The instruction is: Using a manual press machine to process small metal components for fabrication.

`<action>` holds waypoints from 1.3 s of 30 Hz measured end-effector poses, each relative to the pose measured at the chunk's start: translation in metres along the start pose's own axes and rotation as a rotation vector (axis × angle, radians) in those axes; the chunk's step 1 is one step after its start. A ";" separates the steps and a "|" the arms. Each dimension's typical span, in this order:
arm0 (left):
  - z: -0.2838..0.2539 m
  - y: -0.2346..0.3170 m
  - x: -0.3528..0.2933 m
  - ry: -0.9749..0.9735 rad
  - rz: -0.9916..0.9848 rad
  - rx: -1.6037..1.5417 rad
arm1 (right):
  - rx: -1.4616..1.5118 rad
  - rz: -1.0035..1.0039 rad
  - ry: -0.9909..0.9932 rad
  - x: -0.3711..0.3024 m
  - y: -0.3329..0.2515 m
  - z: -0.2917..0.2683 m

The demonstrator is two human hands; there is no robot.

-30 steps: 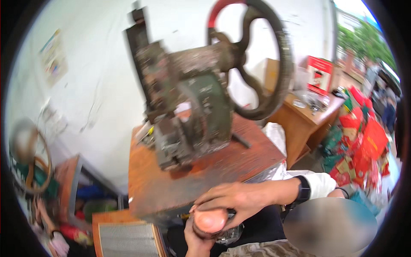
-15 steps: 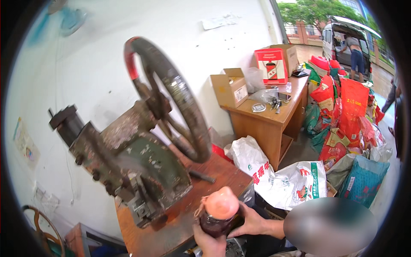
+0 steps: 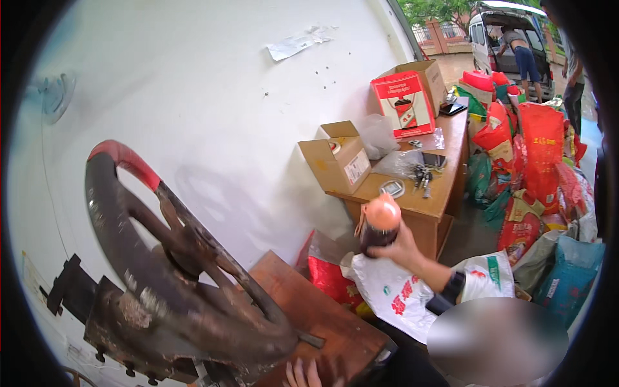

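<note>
Bottle (image 3: 379, 227), dark with a pink-orange cap, is held up in the air to the right of the handwheel (image 3: 161, 258), in front of the wooden desk (image 3: 425, 206) by the wall. The right hand (image 3: 403, 250) grips it from below and behind, fingers curled round its lower body; a dark watch (image 3: 451, 288) sits on that wrist. The left hand (image 3: 306, 374) shows only as fingertips at the lower edge of the view, lying on the red-brown table (image 3: 316, 316) just right of the handwheel's base; whether it grasps anything cannot be told.

The handwheel is big, dark and rusty, with a red strip on its upper rim, and it is fixed to a heavy metal machine (image 3: 129, 322) that fills the left of the table. Right of the handwheel, below the bottle, lie a white printed sack (image 3: 393, 293) and a red bag (image 3: 329, 280). On the desk behind the bottle stand an open carton (image 3: 338, 161), a red box (image 3: 403, 103), a clear plastic bag (image 3: 377, 132), a phone (image 3: 433, 159) and keys (image 3: 419, 175). Further right of the desk, red and green sacks (image 3: 535, 168) are piled close together. Beyond them a person (image 3: 516, 55) leans into the back of a van (image 3: 509, 32).

The table's right corner ends just below the bottle; the air around the bottle is open, with the white wall (image 3: 225, 97) behind the handwheel.
</note>
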State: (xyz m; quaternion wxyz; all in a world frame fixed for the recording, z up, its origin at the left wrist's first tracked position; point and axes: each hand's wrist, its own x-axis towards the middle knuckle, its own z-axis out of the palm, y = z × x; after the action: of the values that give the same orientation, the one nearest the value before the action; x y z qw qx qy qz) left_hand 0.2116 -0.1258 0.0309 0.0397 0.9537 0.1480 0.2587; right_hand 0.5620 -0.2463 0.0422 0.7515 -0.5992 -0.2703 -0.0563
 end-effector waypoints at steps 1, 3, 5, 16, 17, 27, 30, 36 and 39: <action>0.003 -0.003 -0.014 -0.092 -0.038 0.071 | -0.135 -0.021 0.042 0.028 0.017 -0.005; 0.009 -0.004 -0.017 -0.102 -0.072 0.046 | -0.327 -0.006 0.130 0.086 0.047 -0.003; 0.021 -0.011 -0.029 -0.120 -0.090 0.016 | -0.491 0.030 0.232 0.131 0.080 -0.007; 0.033 -0.028 -0.045 -0.258 -0.097 0.001 | -0.664 0.112 0.312 0.224 0.143 0.004; 0.034 -0.026 -0.043 -0.260 -0.109 -0.024 | -0.664 0.109 0.314 0.223 0.144 0.002; 0.010 0.004 -0.008 -0.126 -0.029 0.003 | -0.694 -0.372 0.343 0.152 0.103 0.007; 0.012 -0.006 -0.014 -0.022 -0.017 -0.048 | -0.464 -0.403 0.146 0.057 0.057 0.028; -0.032 0.058 0.032 0.063 0.221 -0.342 | -0.288 -0.252 -0.046 -0.115 0.030 -0.011; -0.096 0.126 0.044 0.068 0.490 -0.385 | -0.272 -0.141 -0.197 -0.144 0.017 0.008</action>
State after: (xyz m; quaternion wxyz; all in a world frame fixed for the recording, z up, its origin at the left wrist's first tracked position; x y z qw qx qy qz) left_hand 0.2320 -0.2326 0.1538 0.1512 0.9267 -0.1366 0.3158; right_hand 0.4441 -0.2683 -0.0398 0.6277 -0.6776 -0.3735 -0.0859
